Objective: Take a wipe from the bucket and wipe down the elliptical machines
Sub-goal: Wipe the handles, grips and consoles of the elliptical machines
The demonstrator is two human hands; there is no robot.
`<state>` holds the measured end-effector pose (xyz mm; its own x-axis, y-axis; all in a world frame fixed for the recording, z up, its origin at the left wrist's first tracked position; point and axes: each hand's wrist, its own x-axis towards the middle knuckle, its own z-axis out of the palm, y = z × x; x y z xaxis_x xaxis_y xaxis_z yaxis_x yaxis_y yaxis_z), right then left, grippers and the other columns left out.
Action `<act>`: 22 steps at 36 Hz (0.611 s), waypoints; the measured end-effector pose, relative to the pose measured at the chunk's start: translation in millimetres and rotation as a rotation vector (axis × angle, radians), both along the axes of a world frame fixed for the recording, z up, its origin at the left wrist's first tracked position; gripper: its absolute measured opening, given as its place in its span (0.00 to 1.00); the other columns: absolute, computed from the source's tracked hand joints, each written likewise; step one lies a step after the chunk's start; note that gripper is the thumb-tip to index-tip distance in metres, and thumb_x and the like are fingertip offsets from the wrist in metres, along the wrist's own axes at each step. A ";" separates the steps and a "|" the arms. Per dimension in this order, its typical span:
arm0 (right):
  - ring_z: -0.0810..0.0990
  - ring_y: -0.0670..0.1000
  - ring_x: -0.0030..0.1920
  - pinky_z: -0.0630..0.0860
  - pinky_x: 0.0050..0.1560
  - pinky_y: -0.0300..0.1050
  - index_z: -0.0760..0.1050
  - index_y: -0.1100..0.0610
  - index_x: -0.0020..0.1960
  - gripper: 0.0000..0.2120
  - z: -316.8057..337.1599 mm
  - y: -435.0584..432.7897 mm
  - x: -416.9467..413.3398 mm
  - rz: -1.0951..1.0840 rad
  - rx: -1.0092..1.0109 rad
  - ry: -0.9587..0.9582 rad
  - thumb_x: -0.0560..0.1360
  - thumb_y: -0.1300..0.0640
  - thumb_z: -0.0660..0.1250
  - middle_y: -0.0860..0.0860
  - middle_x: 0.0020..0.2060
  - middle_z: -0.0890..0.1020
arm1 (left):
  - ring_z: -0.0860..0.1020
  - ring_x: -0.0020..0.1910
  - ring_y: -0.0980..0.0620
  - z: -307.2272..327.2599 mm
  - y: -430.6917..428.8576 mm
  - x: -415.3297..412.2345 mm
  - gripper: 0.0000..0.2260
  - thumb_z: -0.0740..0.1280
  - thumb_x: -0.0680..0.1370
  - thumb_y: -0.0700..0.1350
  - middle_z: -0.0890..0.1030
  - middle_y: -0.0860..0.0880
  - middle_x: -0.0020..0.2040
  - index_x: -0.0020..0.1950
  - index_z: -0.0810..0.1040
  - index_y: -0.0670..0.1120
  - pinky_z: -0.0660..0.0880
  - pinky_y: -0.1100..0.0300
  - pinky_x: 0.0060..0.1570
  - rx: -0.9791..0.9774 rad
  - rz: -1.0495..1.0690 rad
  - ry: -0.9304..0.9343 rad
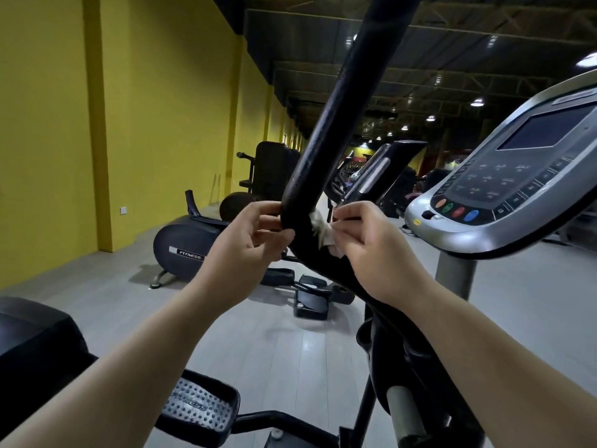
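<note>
Yellow wall (161, 108) on the left, grey floor (274, 350), dark ceiling with spot lights: a gym hall lined with machines.

Wipe (324, 236): small, white, crumpled and damp-looking, bunched into a wad. It sits against the right side of the handlebar (326, 140), at the bend where the bar changes direction. Its long axis runs roughly down the bar, upper end by the bend, lower end trailing toward the right hand's palm.

Handlebar: thick black padded tube, surface scuffed. Above the bend it rises steeply, leaning up and to the right out of frame; below the bend it slants down to the right toward the machine's pivot.

Right hand (371, 250): fingers curled shut, pinching the wipe between thumb and fingertips and pressing it to the bar. Left hand (245, 240): curled round the bar's left side at the same bend, thumb and fingers closed on the tube (whether it also holds an edge of the wipe cannot be told).

Farther out: silver console (504, 195) with dark screen and coloured buttons at right, on a grey post. Studded foot pedal (200, 409) low in frame. Another machine with a dark housing marked FITNESS (185, 247) stands beyond, near the wall.
</note>
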<state>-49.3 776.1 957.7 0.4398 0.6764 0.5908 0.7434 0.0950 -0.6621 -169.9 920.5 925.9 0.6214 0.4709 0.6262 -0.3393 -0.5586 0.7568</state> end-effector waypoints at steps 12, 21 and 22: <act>0.78 0.38 0.33 0.73 0.39 0.31 0.80 0.50 0.41 0.12 10.6 22.2 -7.7 -0.057 0.070 0.060 0.76 0.65 0.64 0.44 0.33 0.81 | 0.78 0.59 0.51 10.6 12.3 14.6 0.27 0.69 0.67 0.39 0.79 0.47 0.59 0.65 0.71 0.50 0.75 0.58 0.55 -0.229 -0.395 -0.019; 0.83 0.43 0.43 0.79 0.44 0.36 0.76 0.51 0.55 0.12 10.8 7.0 -6.7 -0.135 0.080 0.003 0.76 0.65 0.66 0.46 0.43 0.84 | 0.80 0.51 0.47 19.4 21.8 18.1 0.18 0.68 0.68 0.35 0.81 0.45 0.48 0.57 0.77 0.40 0.75 0.55 0.54 -0.197 -0.515 0.081; 0.83 0.43 0.45 0.79 0.45 0.38 0.76 0.51 0.55 0.12 10.3 5.0 -7.1 -0.155 0.085 -0.028 0.76 0.64 0.66 0.45 0.44 0.84 | 0.80 0.51 0.47 18.9 23.6 18.0 0.18 0.70 0.67 0.36 0.81 0.45 0.47 0.56 0.78 0.40 0.74 0.55 0.54 -0.193 -0.515 0.082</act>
